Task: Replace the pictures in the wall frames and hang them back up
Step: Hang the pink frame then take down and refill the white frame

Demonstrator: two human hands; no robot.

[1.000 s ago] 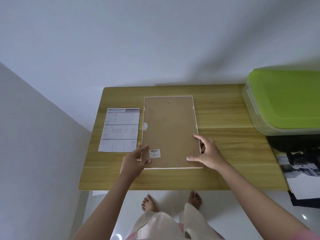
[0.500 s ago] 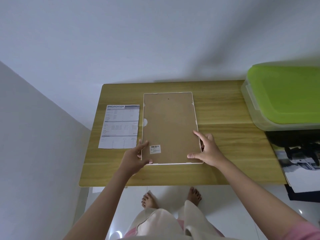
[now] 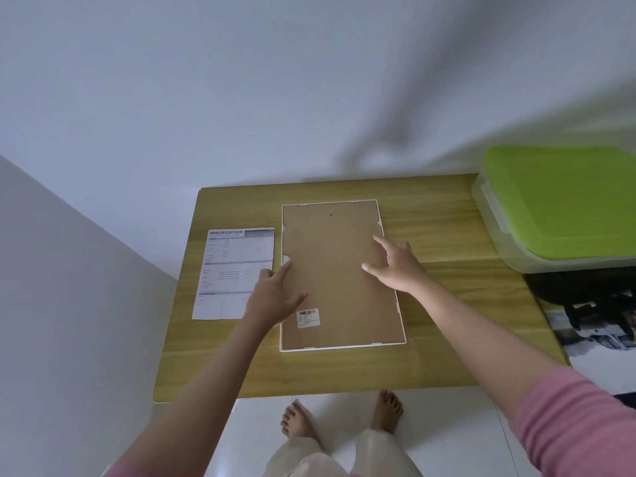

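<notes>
A white-edged picture frame (image 3: 337, 297) lies face down on the wooden table (image 3: 447, 325), its brown backing board up, with a barcode sticker (image 3: 308, 317) near the front left corner. My left hand (image 3: 275, 297) rests open at the frame's left edge, index finger pointing at a white notch there. My right hand (image 3: 399, 266) lies open over the frame's right edge, fingers spread on the backing board. Neither hand holds anything. A printed sheet headed "SPECIFICATION" (image 3: 229, 266) lies flat just left of the frame.
A clear plastic box with a green lid (image 3: 564, 204) stands at the table's right end, over a dark object (image 3: 585, 290) and a black-and-white print (image 3: 602, 339). White walls close in behind and on the left. My bare feet (image 3: 340, 418) stand below the table's front edge.
Both hands have let go of the frame's front corners and moved farther up its sides. The frame lies flat on the table as before.
</notes>
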